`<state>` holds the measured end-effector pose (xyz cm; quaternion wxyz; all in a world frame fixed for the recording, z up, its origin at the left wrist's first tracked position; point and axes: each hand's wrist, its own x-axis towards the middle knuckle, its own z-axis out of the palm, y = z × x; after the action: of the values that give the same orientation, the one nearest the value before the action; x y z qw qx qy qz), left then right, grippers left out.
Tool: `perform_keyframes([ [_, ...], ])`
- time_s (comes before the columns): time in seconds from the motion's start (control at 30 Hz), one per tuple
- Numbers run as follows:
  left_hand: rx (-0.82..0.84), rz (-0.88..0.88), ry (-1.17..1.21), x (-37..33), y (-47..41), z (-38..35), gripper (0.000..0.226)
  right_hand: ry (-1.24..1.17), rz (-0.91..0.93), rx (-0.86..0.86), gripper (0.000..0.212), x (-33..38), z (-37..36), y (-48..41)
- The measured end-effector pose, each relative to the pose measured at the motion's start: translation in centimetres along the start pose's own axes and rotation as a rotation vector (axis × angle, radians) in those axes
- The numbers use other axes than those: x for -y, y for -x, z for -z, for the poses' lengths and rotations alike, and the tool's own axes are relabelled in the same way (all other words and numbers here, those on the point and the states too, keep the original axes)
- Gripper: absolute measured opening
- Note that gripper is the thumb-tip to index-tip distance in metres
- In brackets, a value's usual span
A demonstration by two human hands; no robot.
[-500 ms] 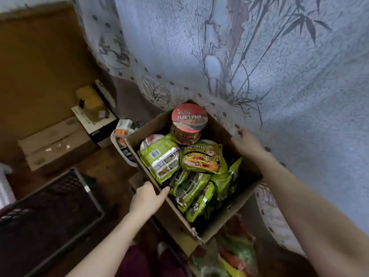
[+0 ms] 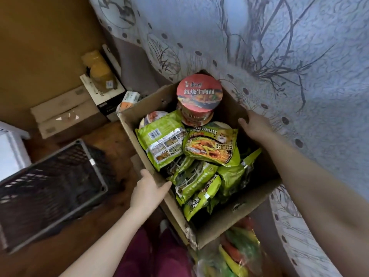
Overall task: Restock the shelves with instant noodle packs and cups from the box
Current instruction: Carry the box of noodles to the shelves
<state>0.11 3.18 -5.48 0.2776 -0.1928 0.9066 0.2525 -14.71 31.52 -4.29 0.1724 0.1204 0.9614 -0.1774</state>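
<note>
An open cardboard box [image 2: 137,134] sits in the middle of the view, full of several green instant noodle packs [image 2: 211,146]. A red noodle cup [image 2: 199,95] stands on top at the box's far end. A second cup [image 2: 151,117] peeks out under a green pack at the far left. My left hand [image 2: 148,189] grips the box's near-left wall, thumb over the rim. My right hand [image 2: 254,126] grips the far-right rim.
A black plastic crate [image 2: 52,188] lies on the wooden floor to the left. Small cardboard boxes [image 2: 65,114] and a white box [image 2: 99,90] are stacked against the brown wall. A patterned curtain [image 2: 279,56] hangs behind. Colourful packets [image 2: 237,254] lie below the box.
Both hands keep their grip on the box. The box looks larger and closer in the view than half a second ago.
</note>
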Motion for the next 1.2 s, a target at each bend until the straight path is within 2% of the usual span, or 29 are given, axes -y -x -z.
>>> perform_keyframes([
  [0.23,-0.002,0.049,-0.071,0.1,-0.5,-0.7,0.041,0.020,0.062,-0.084,0.037,-0.1,-1.0,-0.6],
  [0.43,-0.089,0.066,-0.008,2.4,1.0,0.6,0.042,0.101,0.112,-0.096,0.035,1.0,-0.9,1.7],
  [0.6,-0.202,0.050,0.000,5.3,2.2,3.9,0.037,0.124,0.178,-0.083,0.031,2.4,-2.1,4.6],
  [0.67,-0.233,0.068,-0.010,6.7,3.1,5.3,0.041,0.119,0.192,-0.072,0.030,3.8,-2.2,5.9],
  [0.83,-0.318,0.118,0.034,11.9,6.8,7.8,0.039,0.065,0.344,-0.055,0.027,9.9,-2.7,8.4],
  [0.97,-0.415,0.210,0.111,16.8,10.5,9.9,0.048,0.073,0.490,-0.068,0.031,16.6,-3.2,10.9],
  [1.2,-0.595,0.358,0.250,27.7,19.5,14.1,0.043,0.065,0.758,-0.034,0.028,29.7,-5.4,19.9],
])
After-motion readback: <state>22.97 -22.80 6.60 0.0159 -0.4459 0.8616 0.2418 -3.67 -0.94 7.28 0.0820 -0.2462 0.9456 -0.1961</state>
